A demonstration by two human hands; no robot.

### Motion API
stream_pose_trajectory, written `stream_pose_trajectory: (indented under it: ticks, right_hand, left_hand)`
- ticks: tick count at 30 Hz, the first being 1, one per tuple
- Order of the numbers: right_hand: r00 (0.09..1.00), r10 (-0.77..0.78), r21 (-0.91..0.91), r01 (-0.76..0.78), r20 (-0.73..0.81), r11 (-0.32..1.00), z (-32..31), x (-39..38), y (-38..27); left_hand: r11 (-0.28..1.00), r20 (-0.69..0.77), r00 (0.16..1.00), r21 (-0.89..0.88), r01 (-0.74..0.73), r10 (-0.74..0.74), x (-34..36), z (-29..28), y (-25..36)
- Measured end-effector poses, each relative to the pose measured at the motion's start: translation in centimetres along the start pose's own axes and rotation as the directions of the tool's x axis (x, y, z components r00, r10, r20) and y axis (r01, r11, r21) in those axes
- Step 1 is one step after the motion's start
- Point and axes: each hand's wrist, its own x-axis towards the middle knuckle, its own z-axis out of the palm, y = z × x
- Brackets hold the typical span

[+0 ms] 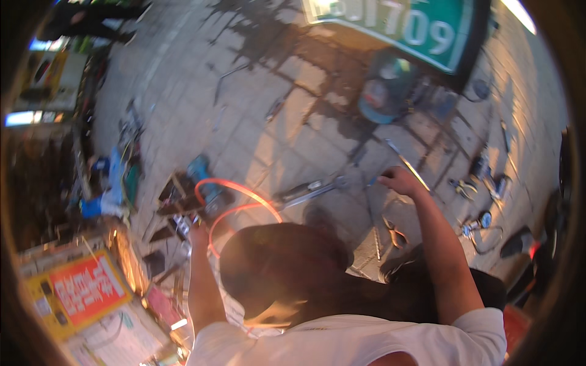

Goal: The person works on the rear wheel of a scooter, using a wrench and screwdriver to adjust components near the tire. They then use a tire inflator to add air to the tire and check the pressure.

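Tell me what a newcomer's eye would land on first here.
Most likely the bright green rectangular plate with pale raised-looking characters, at the upper right. Next would come the thin, curved orange hose looping near the bare left hand, left of centre, and the flat red-and-yellow printed panel at the lower left. The long, shiny metal rod beside the bare right hand also catches light.

A looped orange hose (241, 186) curls beside the left hand (198, 235); orange-handled pliers (398, 236) lie near the right hand (398, 181).
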Motion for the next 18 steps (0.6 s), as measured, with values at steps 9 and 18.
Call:
stream_pose_trajectory:
  ticks: [9, 18]
  right_hand:
    - [0.982, 0.112, -0.221, -0.077, 0.151, 0.972, 0.6, 2.4, -0.3]
    - [0.847, 0.150, -0.559, 0.194, 0.509, 0.806, 8.3, -3.6, 4.1]
  left_hand:
    - [0.719, 0.585, 0.419, -0.586, -0.374, 0.695, -6.5, -3.1, 33.8]
    - [0.419, 0.207, 0.655, -0.890, -0.183, 0.727, -12.0, 13.7, 55.1]
